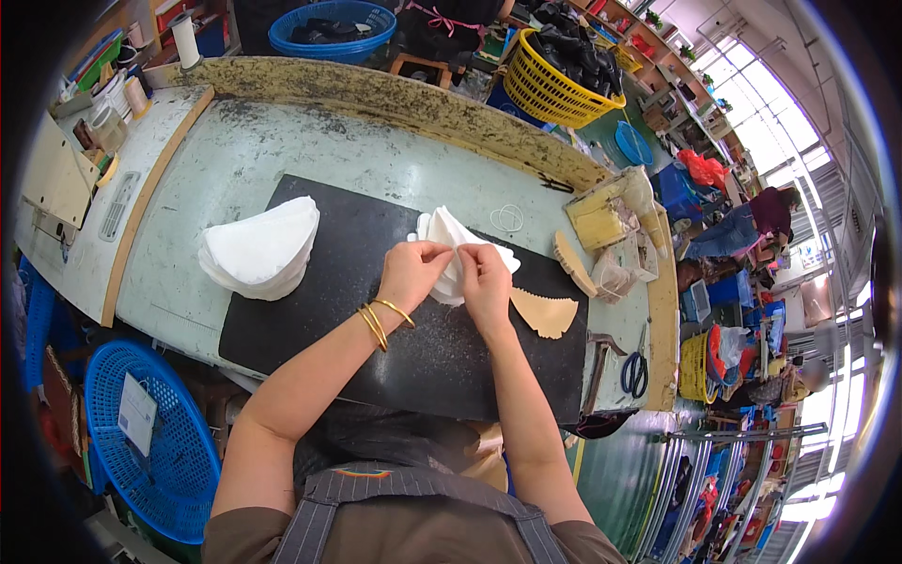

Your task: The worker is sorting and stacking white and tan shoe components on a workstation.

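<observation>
Over a black mat [404, 357], both my hands work close together at a small pile of white curved soft pieces [451, 226]. My left hand [413, 274], with gold bangles at the wrist, pinches the edge of a white piece. My right hand [486, 287] also has its fingertips closed on the white material, right beside the left. A taller stack of white curved pieces [258, 246] lies at the mat's left side. To the right of my right hand is a tan piece with a zigzag edge [543, 312].
On the right are another tan serrated strip [573, 263], scissors [634, 374] and a yellow box [601, 221]. A loop of white thread [506, 218] lies beyond the mat. A raised board [395, 108] edges the table's far side. A blue basket [150, 442] stands at lower left.
</observation>
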`<state>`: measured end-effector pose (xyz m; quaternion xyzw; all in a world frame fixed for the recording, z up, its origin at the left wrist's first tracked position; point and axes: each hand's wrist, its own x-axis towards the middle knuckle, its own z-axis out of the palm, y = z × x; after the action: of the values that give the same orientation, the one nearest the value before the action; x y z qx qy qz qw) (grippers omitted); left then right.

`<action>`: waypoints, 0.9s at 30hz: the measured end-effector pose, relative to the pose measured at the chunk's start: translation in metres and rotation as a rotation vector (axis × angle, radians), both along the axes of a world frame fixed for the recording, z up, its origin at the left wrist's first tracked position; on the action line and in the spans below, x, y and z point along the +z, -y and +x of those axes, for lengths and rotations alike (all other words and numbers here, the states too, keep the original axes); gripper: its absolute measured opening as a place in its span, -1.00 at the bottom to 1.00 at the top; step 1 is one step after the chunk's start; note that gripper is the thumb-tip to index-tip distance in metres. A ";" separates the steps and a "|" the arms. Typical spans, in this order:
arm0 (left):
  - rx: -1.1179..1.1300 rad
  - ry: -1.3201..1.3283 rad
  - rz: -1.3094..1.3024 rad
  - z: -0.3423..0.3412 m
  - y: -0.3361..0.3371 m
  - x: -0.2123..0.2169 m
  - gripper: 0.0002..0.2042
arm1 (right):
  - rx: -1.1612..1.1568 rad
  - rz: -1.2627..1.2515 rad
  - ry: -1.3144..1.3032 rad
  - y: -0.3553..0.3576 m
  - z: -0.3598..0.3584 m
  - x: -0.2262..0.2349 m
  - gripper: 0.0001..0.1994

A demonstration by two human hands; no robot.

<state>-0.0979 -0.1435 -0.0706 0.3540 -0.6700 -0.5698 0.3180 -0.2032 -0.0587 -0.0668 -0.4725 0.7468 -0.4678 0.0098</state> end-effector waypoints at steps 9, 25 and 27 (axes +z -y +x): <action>0.082 0.083 -0.088 0.006 -0.015 -0.002 -0.80 | -0.054 -0.014 -0.352 -0.006 0.020 -0.005 -0.93; 0.008 0.008 -0.095 -0.001 -0.016 0.001 -0.81 | -0.016 -0.018 0.409 -0.009 -0.005 -0.010 -0.86; 0.032 0.081 -0.129 -0.001 -0.018 0.003 -0.81 | -0.029 -0.016 0.382 -0.008 -0.003 -0.012 -0.86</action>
<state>-0.0990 -0.1258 -0.0671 0.3663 -0.7119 -0.5055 0.3216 -0.2064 -0.0507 -0.0788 -0.3644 0.7344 -0.5551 0.1406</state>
